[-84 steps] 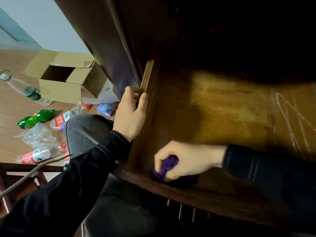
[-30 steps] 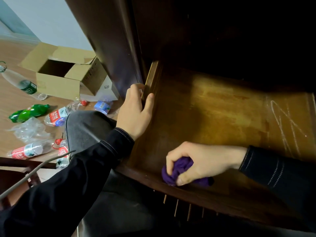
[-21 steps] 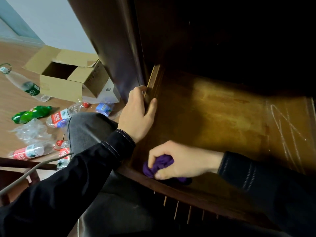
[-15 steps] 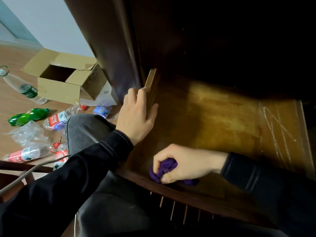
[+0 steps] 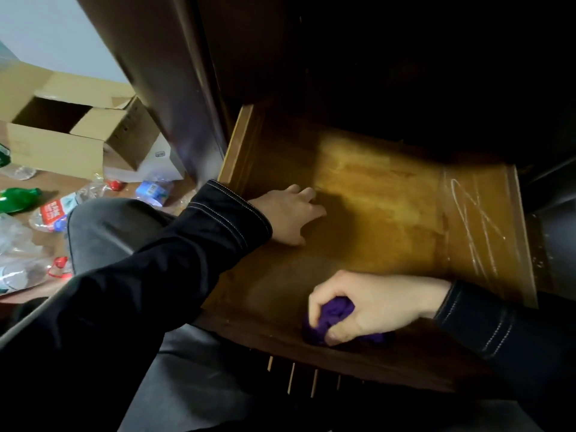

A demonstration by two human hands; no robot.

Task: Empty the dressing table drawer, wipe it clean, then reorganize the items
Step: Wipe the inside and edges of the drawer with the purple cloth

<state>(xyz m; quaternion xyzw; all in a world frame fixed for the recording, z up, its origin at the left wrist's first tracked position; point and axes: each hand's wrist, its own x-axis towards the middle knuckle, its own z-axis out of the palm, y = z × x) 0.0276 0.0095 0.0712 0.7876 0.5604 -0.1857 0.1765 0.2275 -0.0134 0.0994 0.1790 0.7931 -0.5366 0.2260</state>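
So the left hand [image 5: 290, 213] has let go of the drawer's side wall since half a second ago and is now inside the drawer [image 5: 383, 198], lying palm down on the bottom close to the left wall. Its fingers are spread and pretty straight, not holding anything. The black sleeve crosses over the left rim. The right hand [image 5: 374, 304] is reaching in from the right, knuckles up, with fingers and thumb curled tight around a balled-up purple cloth [image 5: 335, 313] and pushing it down on the drawer floor right by the front edge. The cloth sits near the front, a bit right of centre, well apart from the left hand, which is further back and to the left. The drawer itself is pulled out and has nothing in it but the hands and cloth. It's honey-brown wood inside with a darker frame, and there are pale scratchy streaks on the right end. Off to the left on the floor there's an open cardboard box [image 5: 56, 151] and a green bottle [image 5: 17, 199] among some other plastic bottles.
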